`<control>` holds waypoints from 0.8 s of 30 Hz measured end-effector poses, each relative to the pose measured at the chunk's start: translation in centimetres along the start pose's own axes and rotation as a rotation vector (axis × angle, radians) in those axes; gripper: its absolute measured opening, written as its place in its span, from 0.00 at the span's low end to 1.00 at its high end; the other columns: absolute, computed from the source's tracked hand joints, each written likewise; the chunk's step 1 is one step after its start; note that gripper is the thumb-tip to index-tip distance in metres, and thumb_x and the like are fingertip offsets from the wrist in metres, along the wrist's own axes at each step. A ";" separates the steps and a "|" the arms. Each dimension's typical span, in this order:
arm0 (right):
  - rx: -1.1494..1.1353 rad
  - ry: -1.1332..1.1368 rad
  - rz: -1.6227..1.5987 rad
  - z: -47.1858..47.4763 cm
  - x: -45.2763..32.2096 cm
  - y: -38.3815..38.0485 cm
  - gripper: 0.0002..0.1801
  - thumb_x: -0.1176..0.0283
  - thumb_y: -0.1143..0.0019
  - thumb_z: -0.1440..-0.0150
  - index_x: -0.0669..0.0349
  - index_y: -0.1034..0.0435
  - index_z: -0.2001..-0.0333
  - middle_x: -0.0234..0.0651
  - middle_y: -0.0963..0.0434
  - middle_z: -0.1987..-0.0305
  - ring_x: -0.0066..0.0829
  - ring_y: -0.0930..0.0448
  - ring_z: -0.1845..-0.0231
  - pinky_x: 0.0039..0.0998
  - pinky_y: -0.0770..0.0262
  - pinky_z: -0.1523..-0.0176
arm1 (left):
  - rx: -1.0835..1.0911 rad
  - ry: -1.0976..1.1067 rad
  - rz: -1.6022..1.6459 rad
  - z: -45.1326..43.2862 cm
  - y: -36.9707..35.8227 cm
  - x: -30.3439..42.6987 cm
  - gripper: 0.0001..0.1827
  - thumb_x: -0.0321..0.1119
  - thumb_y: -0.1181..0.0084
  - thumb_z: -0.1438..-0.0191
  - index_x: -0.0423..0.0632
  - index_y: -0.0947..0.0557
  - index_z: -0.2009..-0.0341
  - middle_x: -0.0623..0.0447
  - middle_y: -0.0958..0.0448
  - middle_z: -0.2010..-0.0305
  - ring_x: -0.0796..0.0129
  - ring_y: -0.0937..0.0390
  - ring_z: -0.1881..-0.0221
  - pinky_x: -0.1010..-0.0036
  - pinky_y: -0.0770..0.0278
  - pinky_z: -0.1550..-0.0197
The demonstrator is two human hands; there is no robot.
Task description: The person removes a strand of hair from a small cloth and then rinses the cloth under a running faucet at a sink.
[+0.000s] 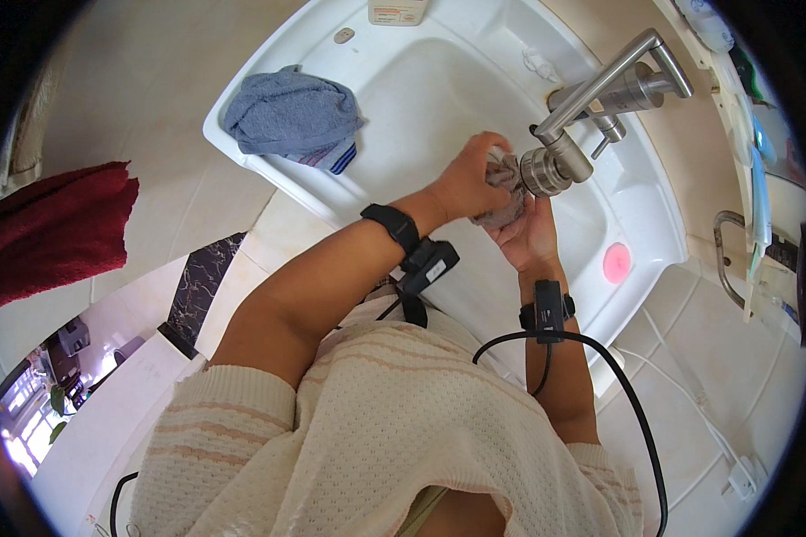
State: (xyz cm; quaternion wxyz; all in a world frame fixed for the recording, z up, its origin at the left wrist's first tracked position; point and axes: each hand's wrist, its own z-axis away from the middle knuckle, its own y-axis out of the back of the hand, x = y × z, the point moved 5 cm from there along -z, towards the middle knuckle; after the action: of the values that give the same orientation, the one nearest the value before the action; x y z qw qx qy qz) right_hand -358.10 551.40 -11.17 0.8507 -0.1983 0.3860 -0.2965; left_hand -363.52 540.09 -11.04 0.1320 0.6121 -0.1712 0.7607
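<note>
A bunched grey-brown cloth [500,208] is held between my two hands over the white sink basin [416,87]. My left hand [473,178] grips it from the left and above, fingers curled around it. Palm up, my right hand [534,235] supports its lower right side; part of that hand is hidden behind the tap. The round metal spout head [544,172] of the tap is right beside the cloth. I cannot tell whether water is running.
A blue-grey towel [292,111] lies on the sink's left rim. Pink soap [616,263] rests on the right ledge, a bottle [397,11] at the far edge. The tap's steel arm [601,84] juts over the basin. A dark red towel [60,228] hangs left. A black cable [635,396] loops near my right forearm.
</note>
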 end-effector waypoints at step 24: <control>0.083 0.011 0.552 0.3 0.2 0.5 0.24 0.49 0.70 0.39 0.57 0.35 0.55 0.29 0.26 0.63 0.23 0.25 0.67 0.26 0.33 0.75 | 0.213 0.236 0.410 -2.3 -0.6 -1.7 0.12 0.34 0.48 0.47 0.39 0.25 0.62 0.47 0.23 0.66 0.62 0.25 0.70 0.69 0.27 0.66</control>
State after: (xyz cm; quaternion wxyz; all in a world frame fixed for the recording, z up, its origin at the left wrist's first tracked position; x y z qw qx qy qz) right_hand -357.61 551.69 -11.35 0.9046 -0.0491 0.4177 -0.0698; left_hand -364.96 541.64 -13.10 -0.0710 0.4819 -0.1941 0.8515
